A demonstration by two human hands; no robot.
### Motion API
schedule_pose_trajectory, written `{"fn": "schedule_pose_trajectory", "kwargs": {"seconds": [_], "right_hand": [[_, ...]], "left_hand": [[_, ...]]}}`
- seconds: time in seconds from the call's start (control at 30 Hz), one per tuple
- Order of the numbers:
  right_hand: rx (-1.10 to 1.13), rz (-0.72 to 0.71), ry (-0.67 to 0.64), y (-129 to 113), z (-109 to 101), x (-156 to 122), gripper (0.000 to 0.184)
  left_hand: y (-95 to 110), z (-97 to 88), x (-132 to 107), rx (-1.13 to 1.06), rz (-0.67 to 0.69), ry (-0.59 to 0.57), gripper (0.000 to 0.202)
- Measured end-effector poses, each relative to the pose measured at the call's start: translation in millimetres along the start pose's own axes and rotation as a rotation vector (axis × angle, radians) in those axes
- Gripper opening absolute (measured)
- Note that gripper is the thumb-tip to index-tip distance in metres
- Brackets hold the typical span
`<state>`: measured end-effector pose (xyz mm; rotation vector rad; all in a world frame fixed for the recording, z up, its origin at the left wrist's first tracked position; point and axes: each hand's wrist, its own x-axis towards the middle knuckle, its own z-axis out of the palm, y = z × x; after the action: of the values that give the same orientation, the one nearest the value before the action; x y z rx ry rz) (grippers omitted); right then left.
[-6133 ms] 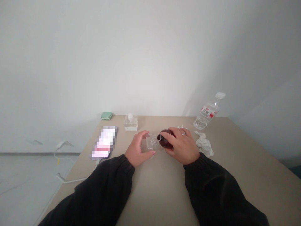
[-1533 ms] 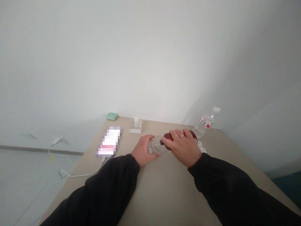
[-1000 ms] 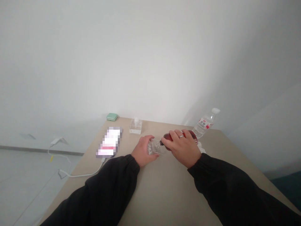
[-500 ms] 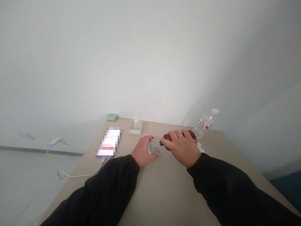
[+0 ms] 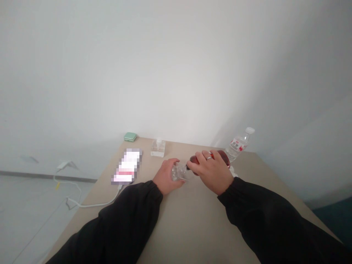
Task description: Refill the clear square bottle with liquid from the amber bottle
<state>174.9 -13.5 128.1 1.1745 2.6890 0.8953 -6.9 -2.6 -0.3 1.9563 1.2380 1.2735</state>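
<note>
My right hand (image 5: 213, 172), with a ring on one finger, is wrapped round a dark red-brown bottle (image 5: 222, 157) that is tipped on its side, neck pointing left. Its mouth sits at the rim of a small clear cup (image 5: 178, 172) that stands on the beige table (image 5: 198, 227). Around that cup my left hand (image 5: 167, 176) curls from the left. Both arms wear black sleeves. Whether liquid is flowing I cannot make out.
A phone (image 5: 127, 165) with a white cable (image 5: 90, 203) lies at the left. Behind it sit a green case (image 5: 130, 136) and a clear pump bottle (image 5: 158, 147). A water bottle (image 5: 238, 144) and a crumpled tissue (image 5: 232, 169) are at the right. A white wall rises behind.
Since six seconds ago the red-brown bottle has been tipped further, its base lifted higher to the right. Over the last second both hands have barely moved.
</note>
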Motion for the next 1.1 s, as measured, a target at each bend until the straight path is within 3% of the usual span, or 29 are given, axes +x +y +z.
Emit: {"fn": "schedule_pose_trajectory", "kwargs": {"seconds": [1.1], "right_hand": [[-0.061, -0.096, 0.029, -0.5, -7.8, 8.9, 0.017]], "left_hand": [[-0.3, 1.0, -0.4, -0.055, -0.054, 0.035, 0.065]]}}
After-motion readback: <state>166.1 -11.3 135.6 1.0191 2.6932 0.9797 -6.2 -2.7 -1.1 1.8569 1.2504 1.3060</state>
